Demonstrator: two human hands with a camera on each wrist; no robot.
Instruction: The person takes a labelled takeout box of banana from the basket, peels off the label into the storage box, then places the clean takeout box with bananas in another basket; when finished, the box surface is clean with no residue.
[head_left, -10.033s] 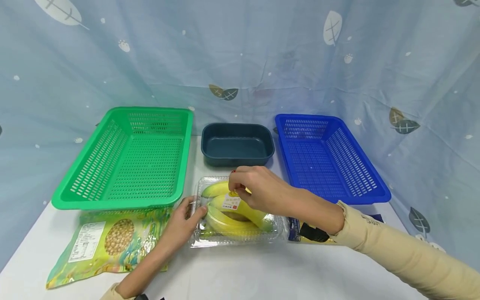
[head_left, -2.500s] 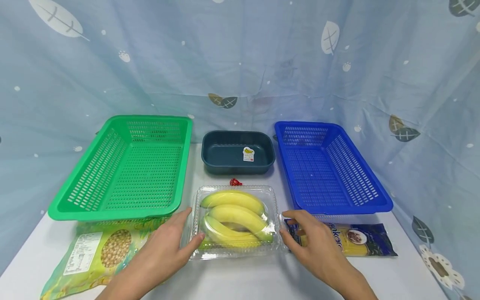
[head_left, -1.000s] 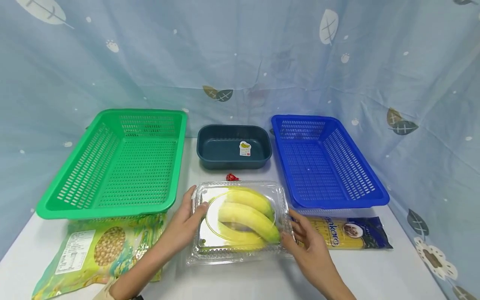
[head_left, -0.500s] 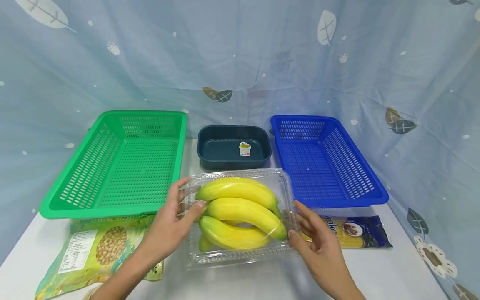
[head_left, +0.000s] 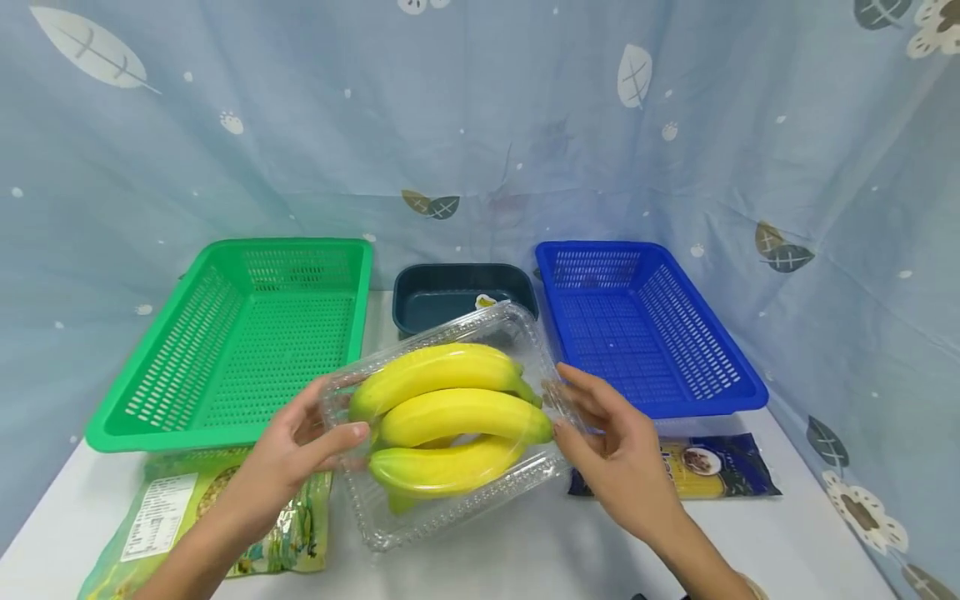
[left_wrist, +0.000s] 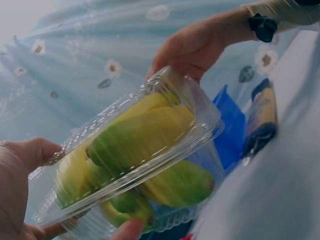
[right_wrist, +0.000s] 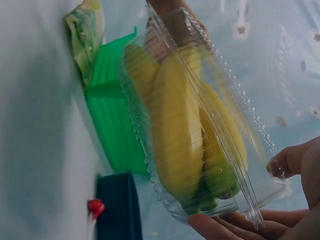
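A clear plastic clamshell box with three yellow-green bananas inside is lifted off the white table and tilted toward me. My left hand grips its left end, thumb on top and fingers underneath. My right hand holds the right end, its fingers curled round the edge. The left wrist view shows the clamshell box between both hands, and the right wrist view shows the bananas through the lid.
A green basket stands at the back left and a blue basket at the back right. Between them a dark tub holds a sticker. A soybean bag lies front left, a dark noodle packet front right.
Ten seconds ago my right hand peeled a sticker off the box; the sticker now lies in the dark tub. Both hands then took the box's ends and raised it off the table, tilting it.
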